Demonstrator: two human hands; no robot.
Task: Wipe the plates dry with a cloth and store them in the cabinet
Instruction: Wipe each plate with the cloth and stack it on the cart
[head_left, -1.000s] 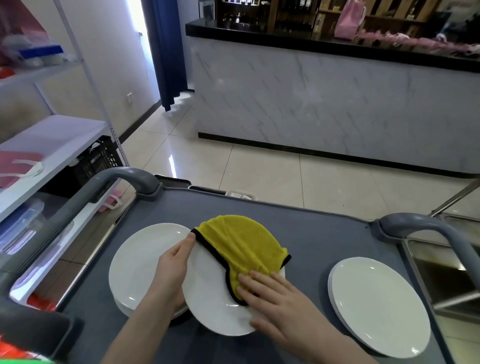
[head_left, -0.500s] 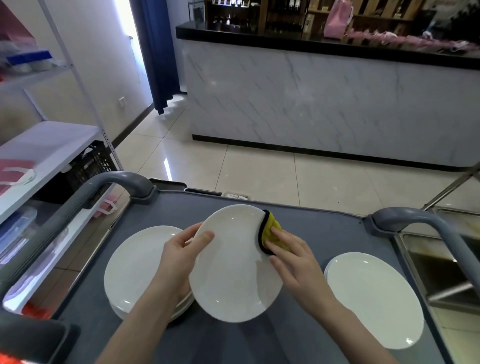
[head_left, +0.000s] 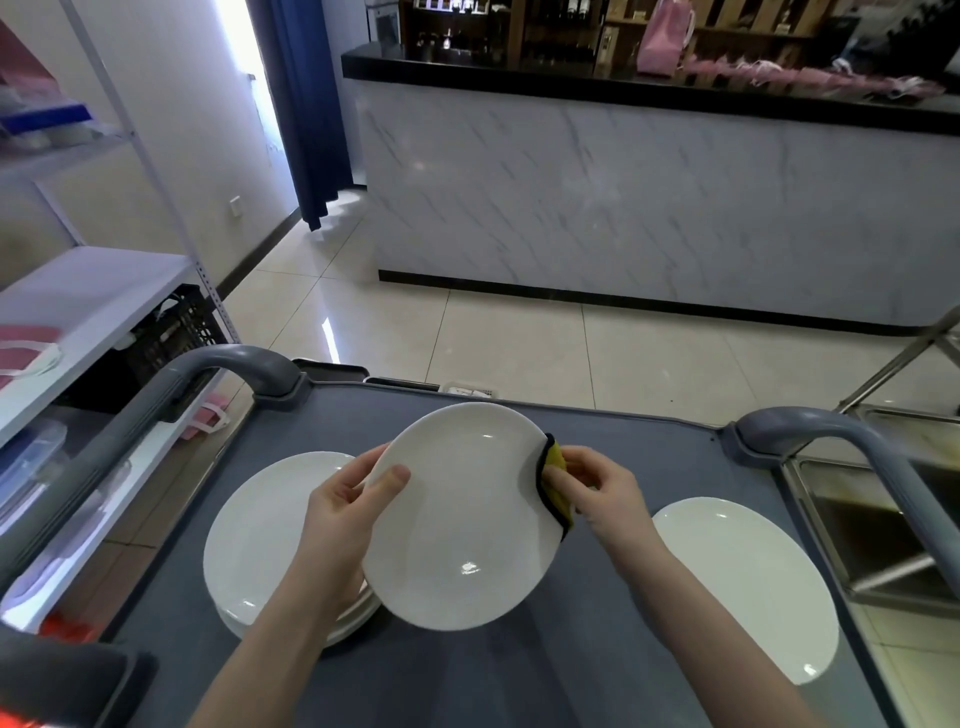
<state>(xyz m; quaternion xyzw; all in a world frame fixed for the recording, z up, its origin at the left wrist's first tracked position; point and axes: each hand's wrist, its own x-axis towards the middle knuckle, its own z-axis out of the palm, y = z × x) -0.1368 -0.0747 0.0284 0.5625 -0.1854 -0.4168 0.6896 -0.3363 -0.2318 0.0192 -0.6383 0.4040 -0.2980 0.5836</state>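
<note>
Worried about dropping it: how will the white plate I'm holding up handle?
Probably stiff and breakable: the plate looks like glazed ceramic. Its glossy face may slip in the left hand gripping one edge. The right hand pinches the yellow cloth at the rim, likely adding little support.

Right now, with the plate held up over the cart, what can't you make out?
Head view only:
- Yellow cloth: mostly hidden behind the held plate and the right hand.
- Held plate's underside: faces away, so wet or dry is unknown.
- Left stack: its count is hidden by the left hand and the held plate.
- Storage cabinet: none clearly in frame.
</note>
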